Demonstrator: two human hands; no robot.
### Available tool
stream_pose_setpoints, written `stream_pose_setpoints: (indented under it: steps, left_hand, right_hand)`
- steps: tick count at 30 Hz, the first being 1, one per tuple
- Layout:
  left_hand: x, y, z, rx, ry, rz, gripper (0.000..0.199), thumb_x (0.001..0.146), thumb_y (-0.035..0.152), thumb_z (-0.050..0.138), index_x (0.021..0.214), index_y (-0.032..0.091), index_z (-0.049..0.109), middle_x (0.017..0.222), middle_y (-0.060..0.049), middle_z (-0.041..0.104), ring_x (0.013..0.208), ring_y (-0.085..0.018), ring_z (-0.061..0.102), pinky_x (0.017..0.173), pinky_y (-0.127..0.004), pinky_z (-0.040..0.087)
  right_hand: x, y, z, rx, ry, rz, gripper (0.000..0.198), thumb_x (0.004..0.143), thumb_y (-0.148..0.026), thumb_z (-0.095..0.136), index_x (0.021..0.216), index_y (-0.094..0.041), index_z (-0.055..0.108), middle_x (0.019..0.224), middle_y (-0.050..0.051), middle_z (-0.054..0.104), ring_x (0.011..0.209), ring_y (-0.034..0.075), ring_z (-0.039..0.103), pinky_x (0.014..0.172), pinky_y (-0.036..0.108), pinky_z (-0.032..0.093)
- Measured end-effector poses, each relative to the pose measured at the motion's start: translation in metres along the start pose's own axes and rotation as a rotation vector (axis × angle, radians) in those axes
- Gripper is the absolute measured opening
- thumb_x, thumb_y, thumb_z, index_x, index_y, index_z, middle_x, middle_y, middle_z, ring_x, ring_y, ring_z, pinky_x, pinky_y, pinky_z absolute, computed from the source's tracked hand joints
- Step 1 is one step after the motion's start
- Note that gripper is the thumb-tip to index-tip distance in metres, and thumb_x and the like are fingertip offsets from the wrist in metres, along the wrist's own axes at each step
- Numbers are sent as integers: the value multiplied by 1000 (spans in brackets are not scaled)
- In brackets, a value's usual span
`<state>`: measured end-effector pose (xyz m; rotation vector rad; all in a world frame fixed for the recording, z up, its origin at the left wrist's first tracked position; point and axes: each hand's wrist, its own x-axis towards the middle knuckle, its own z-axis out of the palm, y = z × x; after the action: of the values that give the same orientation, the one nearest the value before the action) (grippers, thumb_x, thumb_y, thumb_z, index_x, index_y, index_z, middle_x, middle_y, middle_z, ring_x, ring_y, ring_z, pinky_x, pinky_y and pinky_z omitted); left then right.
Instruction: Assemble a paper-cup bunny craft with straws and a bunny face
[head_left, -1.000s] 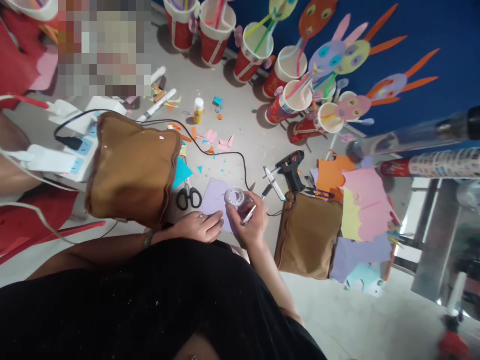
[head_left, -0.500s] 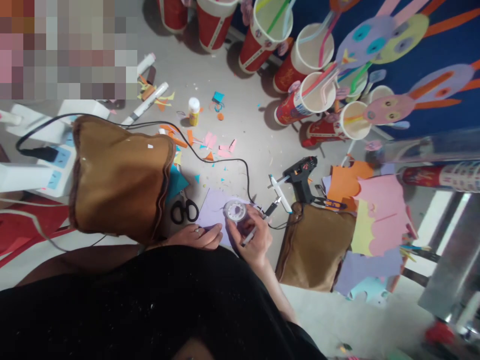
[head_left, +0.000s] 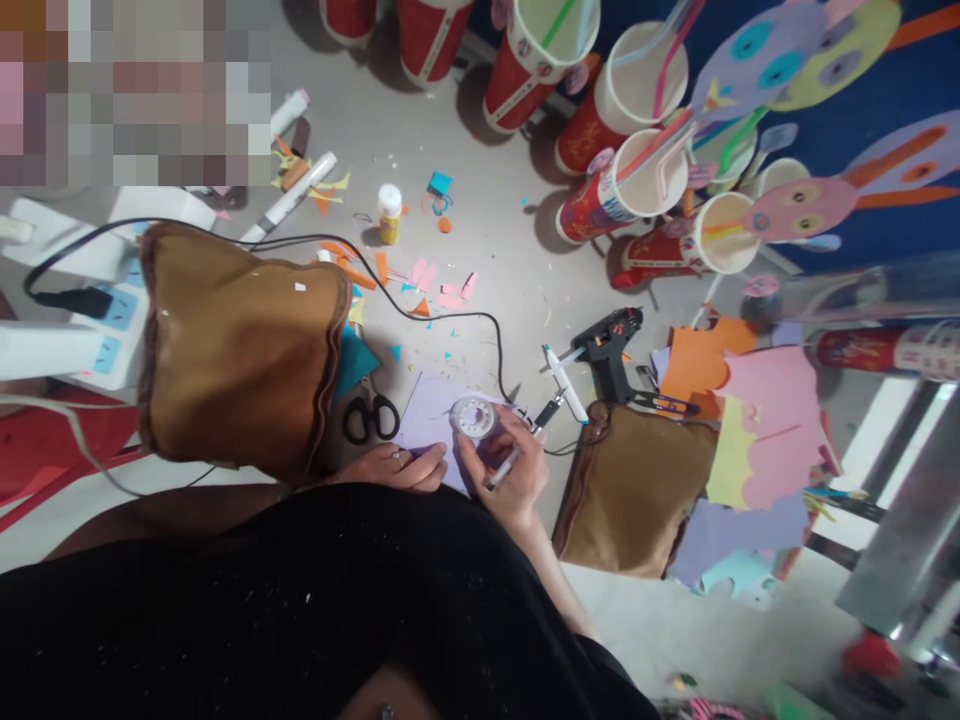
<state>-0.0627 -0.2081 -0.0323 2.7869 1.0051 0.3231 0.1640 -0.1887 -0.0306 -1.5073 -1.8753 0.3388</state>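
Observation:
My left hand (head_left: 409, 467), with a ring on one finger, rests flat on a sheet of light purple paper (head_left: 427, 411) at its lower left part. My right hand (head_left: 517, 467) pinches a small white ring that looks like a tape roll (head_left: 475, 418) between thumb and fingers, on the paper's right part. A white pen (head_left: 501, 470) with a dark grip is tucked across the same hand, its tip pointing up and right, off the paper. Black-handled scissors (head_left: 370, 412) lie left of the paper, their blades partly over teal paper (head_left: 355, 362).
Brown cushions (head_left: 244, 350) lie on both sides. A black glue gun (head_left: 606, 350) stands right, its cord (head_left: 442, 316) crossing the table. Beyond lie paper scraps (head_left: 424, 275), a small yellow bottle (head_left: 389, 215), and red cups (head_left: 525, 90) with straws. Cut coloured paper (head_left: 772, 410) is stacked at right.
The view has shifted slightly, so the cups appear farther right and higher. Both hands, the tape roll and the pen keep nearly the same places on and over the paper.

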Motion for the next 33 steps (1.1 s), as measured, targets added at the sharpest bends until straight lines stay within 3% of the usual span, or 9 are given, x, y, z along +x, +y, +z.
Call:
stream_pose_setpoints:
  steps: [3,10,15,20,24,27,29,33]
  left_hand:
    - [0,-5,7,3,99,59,27,106,14,56,126,24,70,133,-1,79,69,-9,68,67,-28,52]
    - [2,-3,12,-28,108,43,23,106,21,54,119,21,72,129,-5,80,66,-11,68,65,-32,49]
    - [5,-6,16,-45,155,81,28,104,21,50,121,17,72,123,-13,81,69,-14,72,64,-31,49]
    - [10,-7,14,1,215,73,21,101,20,53,106,16,73,120,-13,80,61,-13,68,59,-32,48]
    - [14,-1,7,-11,292,51,19,101,19,54,103,14,72,112,-11,80,68,-15,69,61,-32,48]
    - [20,3,-1,25,333,60,22,101,21,57,112,13,73,114,-11,80,74,-18,68,64,-34,47]
    - [27,4,-7,45,259,44,31,102,25,59,127,11,71,127,-14,78,87,-21,69,72,-36,49]
    - [48,2,-24,53,-42,-87,58,103,41,64,148,4,59,153,-22,62,113,-31,65,90,-43,49]
  right_hand:
    - [-1,-1,1,22,1,48,60,87,-26,84,139,-22,54,112,11,80,59,12,66,64,31,64]
    - [-2,0,3,69,-1,113,55,88,-29,83,133,-25,53,121,11,77,57,10,63,61,30,61]
    - [0,-4,3,66,-26,200,51,88,-35,81,130,-23,54,97,3,75,56,12,60,63,32,58]
    - [4,-7,4,82,-29,269,50,85,-41,81,124,-21,57,73,-6,61,57,14,57,65,33,55]
    - [5,-5,7,80,-10,253,47,84,-41,80,121,-21,58,72,-7,58,58,14,56,66,33,54]
    - [5,2,11,68,0,222,46,85,-44,79,119,-22,57,79,-4,63,58,14,56,65,34,53]
    - [4,6,13,68,-3,197,47,87,-48,76,120,-22,55,87,-1,67,60,14,57,66,35,53]
    - [3,11,18,60,-2,188,46,89,-52,70,121,-24,52,105,6,71,69,17,62,68,36,52]
